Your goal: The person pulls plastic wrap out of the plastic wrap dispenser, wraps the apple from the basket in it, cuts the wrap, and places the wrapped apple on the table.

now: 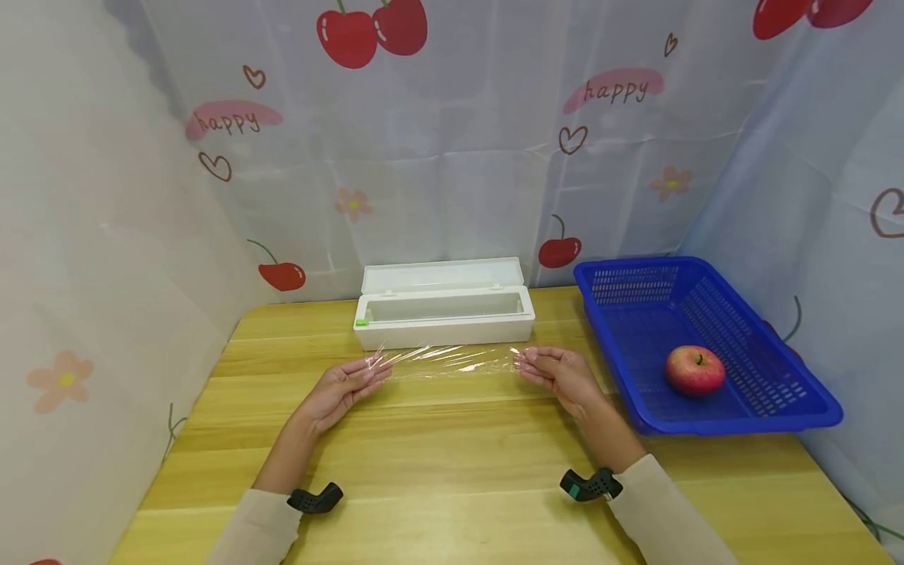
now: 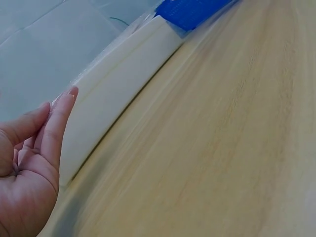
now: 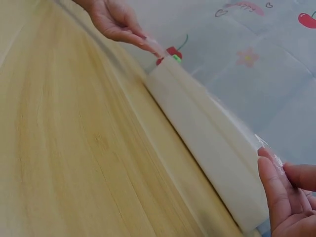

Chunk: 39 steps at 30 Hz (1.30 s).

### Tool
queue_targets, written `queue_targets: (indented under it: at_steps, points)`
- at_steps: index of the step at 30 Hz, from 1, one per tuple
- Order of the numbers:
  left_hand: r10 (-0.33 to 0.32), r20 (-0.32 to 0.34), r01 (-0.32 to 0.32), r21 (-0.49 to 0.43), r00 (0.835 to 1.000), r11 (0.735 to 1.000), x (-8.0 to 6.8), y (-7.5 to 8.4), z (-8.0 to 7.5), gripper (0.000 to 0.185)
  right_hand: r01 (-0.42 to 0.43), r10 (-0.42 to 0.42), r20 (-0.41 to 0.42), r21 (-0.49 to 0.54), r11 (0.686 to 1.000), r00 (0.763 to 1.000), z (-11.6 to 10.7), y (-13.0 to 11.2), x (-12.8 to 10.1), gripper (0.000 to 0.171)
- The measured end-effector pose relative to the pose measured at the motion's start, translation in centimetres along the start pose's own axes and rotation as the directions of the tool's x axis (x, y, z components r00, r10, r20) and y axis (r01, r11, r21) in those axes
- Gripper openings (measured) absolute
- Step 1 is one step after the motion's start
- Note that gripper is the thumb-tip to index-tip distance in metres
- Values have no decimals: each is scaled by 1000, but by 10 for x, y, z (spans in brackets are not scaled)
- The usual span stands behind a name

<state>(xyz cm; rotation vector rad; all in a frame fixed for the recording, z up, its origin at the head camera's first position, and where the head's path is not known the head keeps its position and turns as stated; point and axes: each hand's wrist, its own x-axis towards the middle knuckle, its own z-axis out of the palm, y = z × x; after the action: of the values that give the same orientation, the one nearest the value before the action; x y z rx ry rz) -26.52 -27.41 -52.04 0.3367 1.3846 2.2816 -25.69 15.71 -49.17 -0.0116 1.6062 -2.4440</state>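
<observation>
A strip of clear plastic wrap [image 1: 452,360] stretches between both hands, shiny and creased, just in front of a white cling film box [image 1: 443,333]. My left hand [image 1: 344,391] pinches its left end between thumb and fingers; the left wrist view shows that hand [image 2: 30,163] close up. At the other end, my right hand [image 1: 563,378] pinches the film, whose crumpled edge [image 3: 270,153] sticks out past the fingertips in the right wrist view. The box lid [image 1: 443,275] stands raised at the back, and a green slider [image 1: 362,322] sits at the box's left front corner.
To the right stands a blue plastic basket [image 1: 639,412] with a red apple [image 1: 695,370] inside. Wooden tabletop [image 1: 452,479] spreads in front of the box. A printed curtain [image 1: 452,196] hangs behind and along both sides.
</observation>
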Motion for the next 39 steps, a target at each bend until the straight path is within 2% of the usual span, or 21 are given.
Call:
queue_targets:
  at_steps: [3,9,14,21,24,30,39]
  points:
    - [-3,0,3,-30,1000,1000,-2,1,2,54,-8,8,-5,26,1000,1000,1,0,-1,35]
    - [4,9,-3,-53,1000,999,-5,1,5,55,-19,20,-14,69,997,1000,2,-3,-6,29]
    - [20,31,-18,-61,999,998,-8,2,9,54,-28,27,7,82,996,1000,2,-6,-10,39]
    - [27,66,-23,-59,997,998,-11,5,12,54,-29,22,58,122,992,998,2,-13,-16,25]
    - [26,70,-22,-53,997,998,-13,7,14,54,-28,17,86,125,992,996,1,-15,-18,23]
    - [13,50,-11,-55,999,998,-17,11,19,54,-28,16,108,116,993,994,2,-17,-22,24]
    - [34,27,-34,6,999,999,-21,14,24,51,-30,16,114,125,992,993,3,-19,-28,24]
